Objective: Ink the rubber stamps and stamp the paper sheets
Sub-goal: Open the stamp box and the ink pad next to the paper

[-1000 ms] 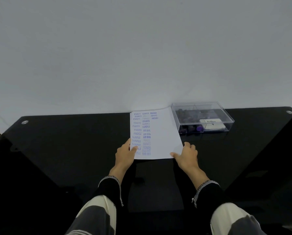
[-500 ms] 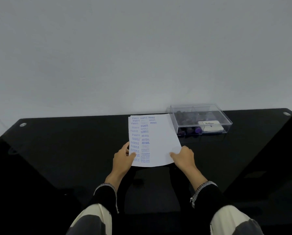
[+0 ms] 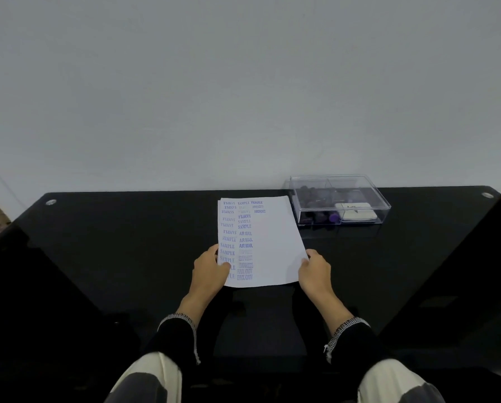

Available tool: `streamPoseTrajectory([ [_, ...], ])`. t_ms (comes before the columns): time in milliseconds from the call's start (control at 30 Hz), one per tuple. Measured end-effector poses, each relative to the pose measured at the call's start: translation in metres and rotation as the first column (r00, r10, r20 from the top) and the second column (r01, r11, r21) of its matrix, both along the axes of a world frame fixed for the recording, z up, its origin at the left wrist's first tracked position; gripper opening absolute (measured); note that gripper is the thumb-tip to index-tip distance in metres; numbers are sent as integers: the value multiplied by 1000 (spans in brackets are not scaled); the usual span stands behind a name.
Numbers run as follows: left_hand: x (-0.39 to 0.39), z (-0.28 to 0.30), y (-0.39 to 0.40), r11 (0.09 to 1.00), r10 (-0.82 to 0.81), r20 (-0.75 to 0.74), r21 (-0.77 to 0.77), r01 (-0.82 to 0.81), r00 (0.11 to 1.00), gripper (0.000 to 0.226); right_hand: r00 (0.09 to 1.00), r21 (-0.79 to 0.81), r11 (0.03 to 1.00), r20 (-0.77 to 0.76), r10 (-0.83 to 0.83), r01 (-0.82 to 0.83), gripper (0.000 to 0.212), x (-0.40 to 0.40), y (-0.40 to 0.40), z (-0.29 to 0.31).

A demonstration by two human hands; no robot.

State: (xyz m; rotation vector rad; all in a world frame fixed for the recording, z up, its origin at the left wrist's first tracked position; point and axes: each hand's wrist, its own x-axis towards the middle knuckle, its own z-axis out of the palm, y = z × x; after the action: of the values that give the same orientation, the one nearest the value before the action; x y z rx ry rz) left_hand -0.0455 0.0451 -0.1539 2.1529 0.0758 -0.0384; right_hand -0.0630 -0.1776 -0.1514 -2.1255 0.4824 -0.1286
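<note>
Paper sheet (image 3: pixel 272 242) partly stamped, held at its near corners on the black table (image 3: pixel 127 242).
The left hand (image 3: pixel 208 269) pinches the printed edge and the right hand (image 3: pixel 314 270) pinches the blank edge; blank space stretches beyond the right fingers, and the stamps sit in the closed clear box (image 3: pixel 339 202) farther off, so more inking likely remains.

The white paper sheets (image 3: pixel 272 242) lie as a thin stack just left of the clear plastic box (image 3: pixel 340 199), near edge lifted. Blue-purple stamp prints fill two columns on the top sheet's left part: SAMPLE, AIR MAIL, FAX OUT, FRAGILE, AMENDED. Inside the closed box sit dark rubber stamps (image 3: pixel 316 218), one purple-tipped, left of a white ink pad (image 3: pixel 355 212).
</note>
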Motion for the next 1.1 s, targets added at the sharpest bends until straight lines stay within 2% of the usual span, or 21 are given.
streamPoseTrajectory([
  [167,-9,-4,7,999,35,13,31,-35,999,21,999,-26,999,25,47,-46,30,-16,1,-3],
  [367,-25,0,6,994,100,14,38,-100,995,11,997,-50,996,-16,74,-75,23,-28,4,1],
  [467,-30,1,8,987,92,-25,132,-87,995,12,992,-72,991,-68,110,-114,18,-35,4,3],
  [600,-34,3,7,939,129,-20,324,-116,991,7,990,-199,974,-112,86,-107,20,-39,8,5],
  [767,-20,8,4,883,189,33,430,-185,981,25,994,-339,937,-91,57,-85,38,-24,7,10],
  [833,-10,11,3,895,139,28,423,-138,990,23,989,-341,931,-107,102,-133,45,-14,3,10],
  [967,8,9,-4,952,11,-9,306,-8,1000,14,961,-266,925,-119,248,-272,52,3,2,5],
  [1100,10,4,-14,944,-10,-24,328,17,1000,37,932,-300,886,-191,308,-354,58,5,9,-2],
])
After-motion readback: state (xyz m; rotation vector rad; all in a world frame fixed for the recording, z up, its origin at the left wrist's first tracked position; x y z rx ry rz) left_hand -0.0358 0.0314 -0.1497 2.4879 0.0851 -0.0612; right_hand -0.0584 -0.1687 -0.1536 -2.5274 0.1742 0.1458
